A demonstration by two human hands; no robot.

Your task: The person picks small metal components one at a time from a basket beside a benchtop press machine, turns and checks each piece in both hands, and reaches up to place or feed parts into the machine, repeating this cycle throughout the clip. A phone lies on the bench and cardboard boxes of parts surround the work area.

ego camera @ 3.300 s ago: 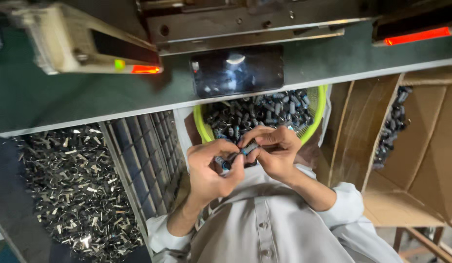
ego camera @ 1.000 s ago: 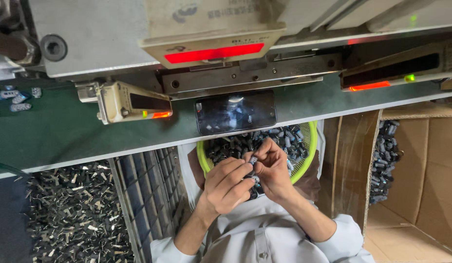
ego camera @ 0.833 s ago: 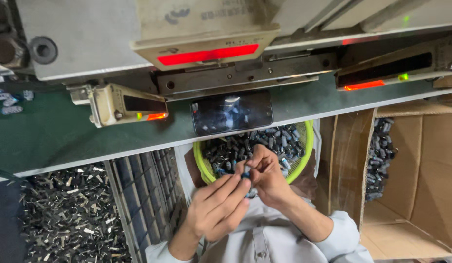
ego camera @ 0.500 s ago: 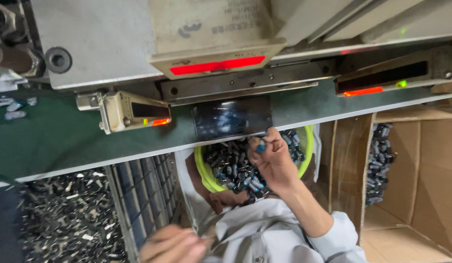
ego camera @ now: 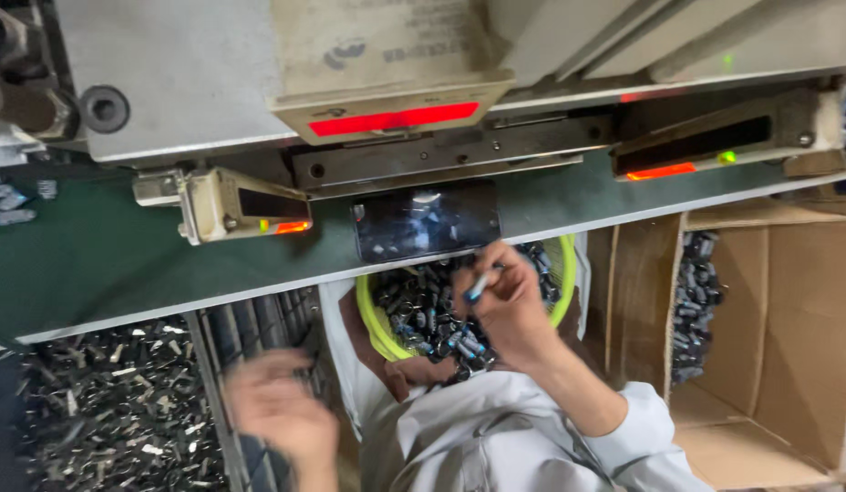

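Note:
My right hand pinches a small dark cylindrical part with a light blue end above a yellow-green basin full of similar dark parts in my lap. My left hand is blurred, lower left, over a dark slatted crate; whether it holds anything cannot be told. A dark phone lies on the green bench just beyond the basin.
A bin of small metal pieces sits at the left. A cardboard box with more dark parts stands at the right. Beige sensor units with red lights and a grey machine line the bench's far side.
Both hands were together over the basin working one part. My left hand has swung down and left to the crate, and my right hand has lifted the part toward the phone.

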